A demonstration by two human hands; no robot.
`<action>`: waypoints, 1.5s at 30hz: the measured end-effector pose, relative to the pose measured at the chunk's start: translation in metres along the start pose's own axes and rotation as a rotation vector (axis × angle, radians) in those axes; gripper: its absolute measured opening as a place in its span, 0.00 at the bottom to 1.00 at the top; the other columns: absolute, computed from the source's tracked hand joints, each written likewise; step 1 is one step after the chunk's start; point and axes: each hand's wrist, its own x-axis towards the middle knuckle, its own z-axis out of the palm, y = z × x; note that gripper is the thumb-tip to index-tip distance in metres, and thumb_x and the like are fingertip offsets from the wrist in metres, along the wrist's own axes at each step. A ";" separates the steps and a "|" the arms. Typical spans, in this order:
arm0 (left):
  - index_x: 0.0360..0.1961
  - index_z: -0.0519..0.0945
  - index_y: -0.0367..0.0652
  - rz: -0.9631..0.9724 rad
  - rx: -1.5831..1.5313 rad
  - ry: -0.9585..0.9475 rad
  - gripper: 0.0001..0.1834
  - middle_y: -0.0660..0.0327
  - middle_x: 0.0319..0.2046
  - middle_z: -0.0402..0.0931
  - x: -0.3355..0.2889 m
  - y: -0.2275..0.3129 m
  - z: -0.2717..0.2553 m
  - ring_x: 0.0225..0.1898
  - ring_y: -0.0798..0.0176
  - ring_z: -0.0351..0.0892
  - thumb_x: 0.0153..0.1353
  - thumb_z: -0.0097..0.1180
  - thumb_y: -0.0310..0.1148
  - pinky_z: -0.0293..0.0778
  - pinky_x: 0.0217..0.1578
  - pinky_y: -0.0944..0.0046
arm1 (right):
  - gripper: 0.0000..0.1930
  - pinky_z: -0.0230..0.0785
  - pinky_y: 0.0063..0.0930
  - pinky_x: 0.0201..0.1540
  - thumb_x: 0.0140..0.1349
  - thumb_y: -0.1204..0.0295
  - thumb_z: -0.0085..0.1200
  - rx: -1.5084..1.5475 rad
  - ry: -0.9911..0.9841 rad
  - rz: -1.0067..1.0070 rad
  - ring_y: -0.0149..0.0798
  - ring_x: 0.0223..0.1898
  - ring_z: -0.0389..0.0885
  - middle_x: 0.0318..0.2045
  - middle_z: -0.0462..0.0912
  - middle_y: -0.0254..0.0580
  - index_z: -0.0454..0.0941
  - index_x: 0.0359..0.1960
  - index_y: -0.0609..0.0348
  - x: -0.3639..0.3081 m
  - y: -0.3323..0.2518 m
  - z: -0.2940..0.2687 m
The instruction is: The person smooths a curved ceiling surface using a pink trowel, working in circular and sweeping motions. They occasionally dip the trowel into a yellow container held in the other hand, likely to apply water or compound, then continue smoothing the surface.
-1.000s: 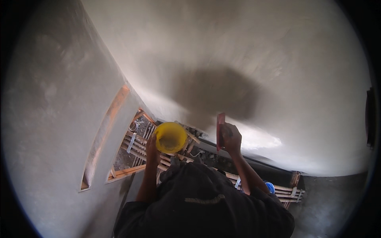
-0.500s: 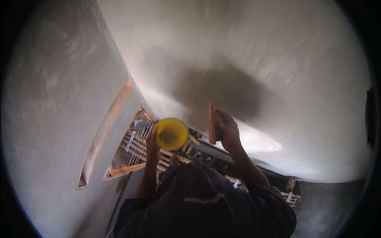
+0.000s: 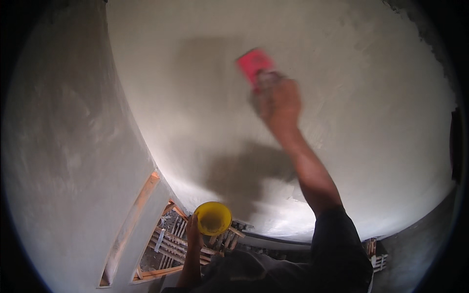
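Note:
A round yellow bowl is held at its left side by my left hand, low in the view; its inside looks smeared with grey. My right hand is stretched upward, closed round the handle of a red plastering float. Motion blurs that hand and the tool. The flat float lies over the pale grey plastered wall in front of me; I cannot tell whether it touches. Darker patches show on the wall to its left and below.
At left another grey wall meets the plastered one in a corner. It has a wood-framed opening. Beyond and below lie several wooden poles. A dark object stands at the far right edge.
My right hand has moved the float up the wall and turned it from edge-on to face-on. The bowl and my left hand sit lower in view, as the view has tilted upward.

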 end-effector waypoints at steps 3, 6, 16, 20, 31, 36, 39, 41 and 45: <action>0.57 0.75 0.35 -0.008 -0.048 0.033 0.22 0.55 0.49 0.77 -0.004 0.012 0.006 0.50 0.61 0.76 0.75 0.45 0.43 0.71 0.53 0.60 | 0.13 0.75 0.44 0.48 0.54 0.74 0.55 0.230 -0.399 -0.231 0.51 0.45 0.79 0.41 0.79 0.48 0.79 0.42 0.62 -0.048 -0.046 0.037; 0.57 0.74 0.35 -0.018 -0.066 0.081 0.22 0.55 0.49 0.77 -0.004 0.017 0.002 0.49 0.61 0.77 0.75 0.44 0.43 0.72 0.52 0.59 | 0.19 0.76 0.46 0.48 0.49 0.75 0.56 0.283 -0.524 -0.401 0.51 0.46 0.79 0.40 0.79 0.49 0.79 0.46 0.64 -0.079 -0.045 0.004; 0.59 0.73 0.37 0.035 0.038 -0.071 0.26 0.56 0.50 0.77 0.018 0.052 0.001 0.50 0.60 0.79 0.72 0.46 0.48 0.77 0.48 0.59 | 0.13 0.76 0.41 0.42 0.52 0.75 0.58 0.208 -0.376 -0.278 0.50 0.42 0.80 0.39 0.81 0.47 0.80 0.41 0.61 -0.006 -0.036 0.030; 0.59 0.75 0.34 0.084 0.217 -0.171 0.25 0.55 0.50 0.78 0.033 0.142 0.015 0.48 0.62 0.80 0.74 0.39 0.42 0.77 0.48 0.63 | 0.17 0.74 0.43 0.47 0.57 0.70 0.58 0.329 -0.564 -0.218 0.49 0.45 0.79 0.45 0.80 0.47 0.78 0.48 0.63 -0.113 -0.056 -0.014; 0.56 0.76 0.34 0.098 0.385 -0.260 0.23 0.52 0.48 0.80 0.055 0.369 0.023 0.49 0.57 0.81 0.70 0.51 0.43 0.77 0.53 0.56 | 0.09 0.73 0.46 0.44 0.60 0.67 0.54 0.642 -1.133 0.728 0.55 0.40 0.80 0.34 0.80 0.50 0.79 0.41 0.55 -0.294 -0.086 -0.169; 0.52 0.77 0.35 0.251 0.564 -0.215 0.19 0.52 0.46 0.81 0.059 0.493 0.122 0.45 0.59 0.83 0.71 0.50 0.40 0.81 0.48 0.58 | 0.16 0.73 0.45 0.48 0.61 0.64 0.52 0.673 -1.306 0.741 0.53 0.45 0.80 0.40 0.81 0.51 0.80 0.48 0.54 -0.341 -0.098 -0.194; 0.50 0.76 0.37 0.391 0.652 -0.209 0.18 0.52 0.46 0.81 0.059 0.566 0.220 0.44 0.58 0.84 0.70 0.49 0.42 0.82 0.45 0.53 | 0.15 0.73 0.46 0.50 0.61 0.65 0.51 0.733 -1.293 0.738 0.53 0.46 0.80 0.42 0.82 0.50 0.80 0.48 0.53 -0.347 -0.101 -0.202; 0.50 0.76 0.46 0.488 0.798 -0.105 0.20 0.58 0.43 0.80 0.046 0.589 0.282 0.45 0.60 0.82 0.67 0.48 0.49 0.80 0.43 0.56 | 0.15 0.73 0.46 0.50 0.61 0.65 0.51 0.713 -1.333 0.769 0.54 0.46 0.80 0.41 0.82 0.50 0.81 0.47 0.52 -0.343 -0.097 -0.201; 0.51 0.76 0.54 0.616 0.938 0.035 0.23 0.61 0.40 0.79 0.075 0.607 0.289 0.42 0.62 0.80 0.65 0.46 0.56 0.78 0.37 0.62 | 0.16 0.76 0.43 0.46 0.58 0.66 0.57 0.635 -1.225 0.834 0.53 0.41 0.83 0.37 0.84 0.50 0.83 0.46 0.56 -0.344 -0.092 -0.212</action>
